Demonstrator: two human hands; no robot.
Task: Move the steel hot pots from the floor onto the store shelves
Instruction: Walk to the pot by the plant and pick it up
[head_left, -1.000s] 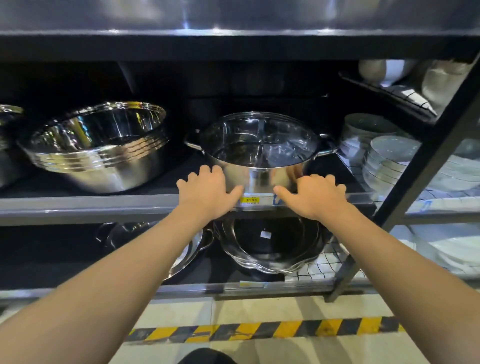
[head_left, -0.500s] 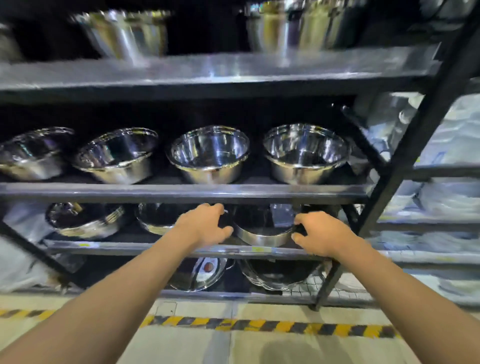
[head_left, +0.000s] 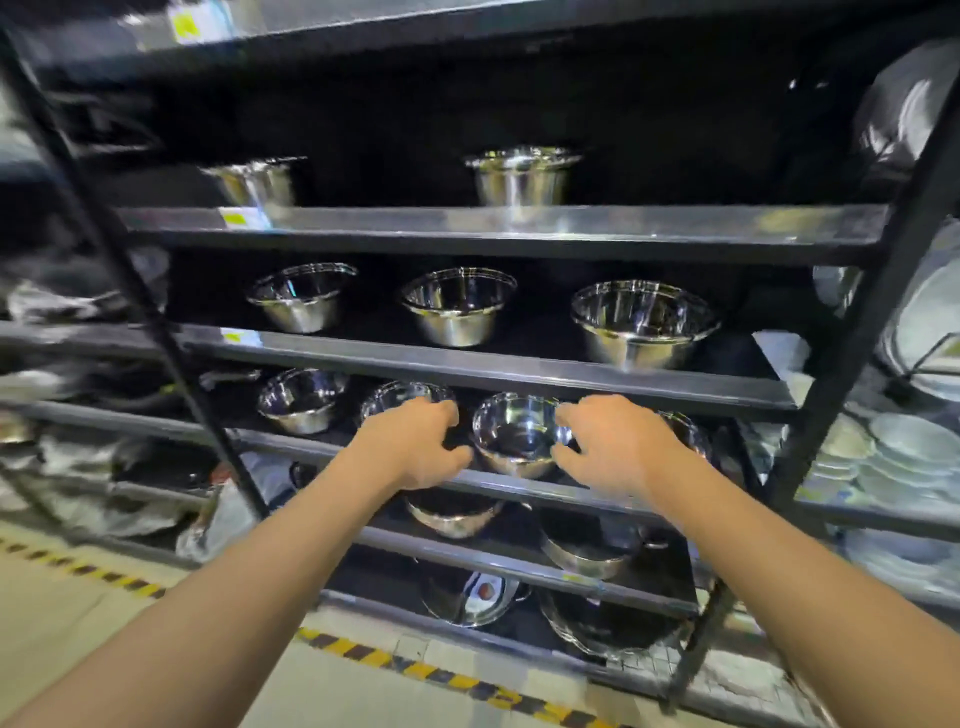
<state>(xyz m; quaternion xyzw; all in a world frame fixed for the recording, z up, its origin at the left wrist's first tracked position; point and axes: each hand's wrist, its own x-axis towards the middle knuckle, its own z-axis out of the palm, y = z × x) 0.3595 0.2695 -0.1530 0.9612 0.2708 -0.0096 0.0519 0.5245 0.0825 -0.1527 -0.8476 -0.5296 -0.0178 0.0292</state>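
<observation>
Steel pots (head_left: 589, 553) already fill the lower shelves (head_left: 519, 566); we see none left on the floor (head_left: 363, 691). Our left hand (head_left: 415, 447) and right hand (head_left: 613, 449) hover half-open and empty, beside a bowl (head_left: 514, 434).

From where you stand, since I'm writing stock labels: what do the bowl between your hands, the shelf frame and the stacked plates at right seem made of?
The bowl looks like polished steel: mirror-bright, with sharp reflections. The shelf frame seems to be black-painted metal, its upright dark and matte. The stacked plates look like white glazed ceramic, though melamine can't be ruled out through the blur.
</observation>
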